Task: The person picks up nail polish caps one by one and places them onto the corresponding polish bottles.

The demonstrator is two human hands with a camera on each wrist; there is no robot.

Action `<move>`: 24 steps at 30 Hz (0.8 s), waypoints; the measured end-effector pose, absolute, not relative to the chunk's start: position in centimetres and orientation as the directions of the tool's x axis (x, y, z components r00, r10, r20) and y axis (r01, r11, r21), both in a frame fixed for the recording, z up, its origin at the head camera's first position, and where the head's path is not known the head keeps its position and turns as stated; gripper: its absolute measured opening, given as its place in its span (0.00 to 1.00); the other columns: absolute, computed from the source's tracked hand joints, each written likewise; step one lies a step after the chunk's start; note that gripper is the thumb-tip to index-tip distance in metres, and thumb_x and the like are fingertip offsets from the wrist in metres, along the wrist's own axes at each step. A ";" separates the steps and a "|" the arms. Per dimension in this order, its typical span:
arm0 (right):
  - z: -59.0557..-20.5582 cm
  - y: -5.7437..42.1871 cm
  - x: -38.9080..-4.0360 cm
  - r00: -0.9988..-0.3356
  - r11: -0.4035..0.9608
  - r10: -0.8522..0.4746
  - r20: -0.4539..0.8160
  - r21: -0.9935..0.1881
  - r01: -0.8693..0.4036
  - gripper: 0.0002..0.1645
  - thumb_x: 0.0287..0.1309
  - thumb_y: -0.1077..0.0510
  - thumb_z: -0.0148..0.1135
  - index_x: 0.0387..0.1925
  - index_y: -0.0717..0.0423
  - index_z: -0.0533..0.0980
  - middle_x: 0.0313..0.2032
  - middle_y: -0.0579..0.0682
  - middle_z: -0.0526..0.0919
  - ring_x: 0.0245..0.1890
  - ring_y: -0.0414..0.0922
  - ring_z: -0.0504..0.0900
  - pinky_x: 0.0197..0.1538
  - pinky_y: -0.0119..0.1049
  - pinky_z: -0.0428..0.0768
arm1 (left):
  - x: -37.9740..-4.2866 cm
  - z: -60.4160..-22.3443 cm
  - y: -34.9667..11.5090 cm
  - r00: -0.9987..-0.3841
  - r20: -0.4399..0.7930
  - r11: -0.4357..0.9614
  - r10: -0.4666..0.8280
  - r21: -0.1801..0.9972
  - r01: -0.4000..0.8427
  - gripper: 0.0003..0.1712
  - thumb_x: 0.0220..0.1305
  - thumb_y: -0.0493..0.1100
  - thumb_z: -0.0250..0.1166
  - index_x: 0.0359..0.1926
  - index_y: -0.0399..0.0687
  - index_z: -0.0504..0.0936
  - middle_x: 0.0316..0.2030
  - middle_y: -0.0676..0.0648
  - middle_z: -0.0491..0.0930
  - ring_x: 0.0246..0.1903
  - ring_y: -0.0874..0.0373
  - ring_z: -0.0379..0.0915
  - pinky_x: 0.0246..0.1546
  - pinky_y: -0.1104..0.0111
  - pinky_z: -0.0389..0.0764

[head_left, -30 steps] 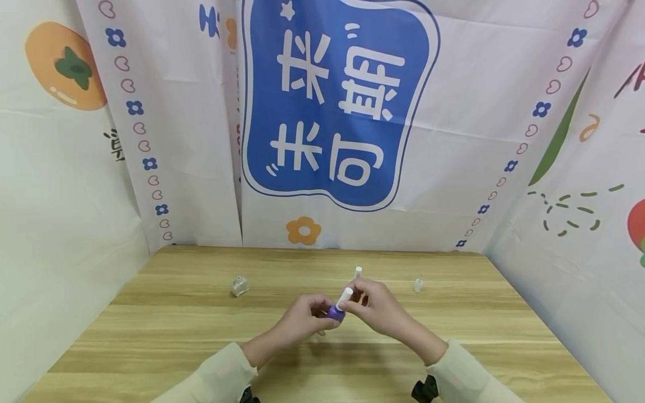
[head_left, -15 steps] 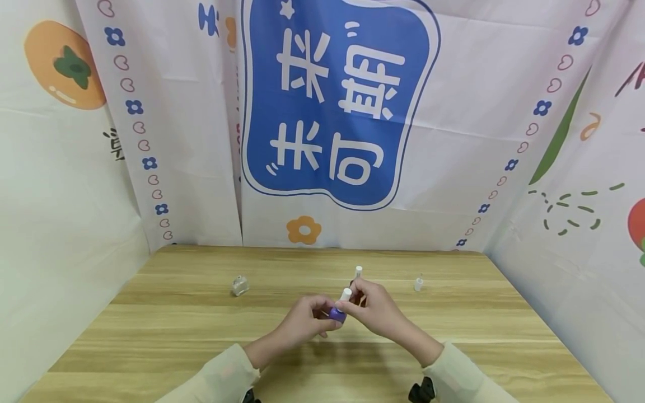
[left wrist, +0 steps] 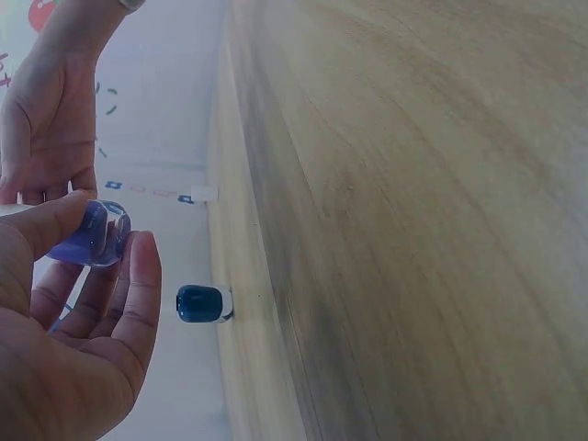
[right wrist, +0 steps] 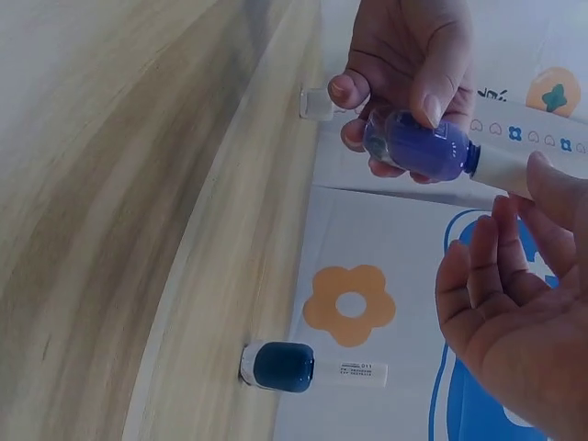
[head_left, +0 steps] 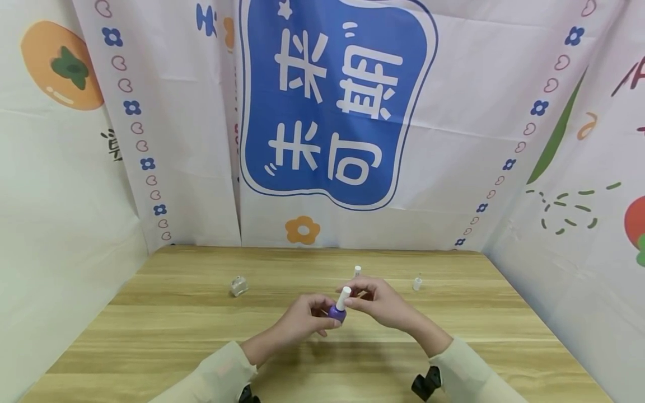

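Observation:
A small nail polish bottle of purple polish (head_left: 336,314) with a tall white cap (head_left: 344,299) is held upright, slightly tilted, above the table. My left hand (head_left: 307,319) pinches the glass between thumb and fingers, also plain in the left wrist view. Beside the cap, my right hand (head_left: 378,301) has its thumb right at the white plastic. Its other fingers are loosely bent and spread apart behind the cap, as the right wrist view shows. The cap sits on the bottle's neck.
Behind the right hand stands a dark teal nail polish bottle (right wrist: 283,367) with a white cap. A clear glass bottle (head_left: 239,286) without a cap is at the left. To the right, a white cap (head_left: 417,284) stands brush up on the wooden table (head_left: 201,336).
My right hand has loosened from around the cap and shifted slightly right, its fingers spreading, so more of the cap shows. My left hand keeps the purple bottle nearly in place.

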State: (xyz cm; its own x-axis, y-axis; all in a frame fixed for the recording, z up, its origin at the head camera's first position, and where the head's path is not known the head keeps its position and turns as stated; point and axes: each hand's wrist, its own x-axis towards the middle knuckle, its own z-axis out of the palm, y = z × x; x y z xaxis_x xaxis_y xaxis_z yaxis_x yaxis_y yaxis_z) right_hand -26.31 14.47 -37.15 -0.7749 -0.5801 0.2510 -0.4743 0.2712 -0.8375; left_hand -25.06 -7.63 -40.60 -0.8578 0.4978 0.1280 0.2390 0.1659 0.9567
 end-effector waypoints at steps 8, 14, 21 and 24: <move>-37.7 13.8 -26.3 -0.803 0.276 -0.532 0.268 -0.842 -0.464 0.10 0.64 0.59 0.62 0.45 0.58 0.81 0.37 0.49 0.81 0.37 0.46 0.78 0.38 0.35 0.78 | -25.2 -40.9 -7.7 -0.859 0.122 0.158 0.497 0.961 0.228 0.14 0.58 0.37 0.71 0.45 0.36 0.82 0.36 0.46 0.81 0.34 0.54 0.78 0.30 0.64 0.84; -36.1 12.8 -24.5 -0.843 0.301 -0.451 0.292 -0.839 -0.452 0.03 0.63 0.64 0.62 0.37 0.62 0.79 0.32 0.49 0.79 0.33 0.46 0.76 0.34 0.32 0.77 | -25.3 -40.9 -7.6 -0.868 0.122 0.156 0.481 0.963 0.221 0.14 0.59 0.37 0.71 0.44 0.35 0.81 0.36 0.45 0.81 0.34 0.55 0.78 0.30 0.64 0.84; -37.0 12.4 -24.7 -0.864 0.286 -0.393 0.315 -0.851 -0.440 0.05 0.60 0.64 0.66 0.33 0.61 0.76 0.28 0.48 0.76 0.27 0.41 0.72 0.29 0.29 0.73 | -25.3 -41.1 -7.6 -0.869 0.132 0.157 0.476 0.960 0.232 0.14 0.59 0.37 0.70 0.44 0.35 0.82 0.36 0.45 0.81 0.35 0.54 0.78 0.29 0.64 0.84; -38.2 12.7 -25.6 -0.866 0.292 -0.399 0.303 -0.853 -0.433 0.07 0.60 0.61 0.67 0.34 0.59 0.76 0.29 0.48 0.76 0.28 0.42 0.73 0.31 0.30 0.74 | -25.2 -41.1 -7.6 -0.870 0.132 0.156 0.475 0.960 0.231 0.13 0.59 0.37 0.70 0.44 0.36 0.82 0.36 0.45 0.81 0.35 0.54 0.78 0.29 0.65 0.84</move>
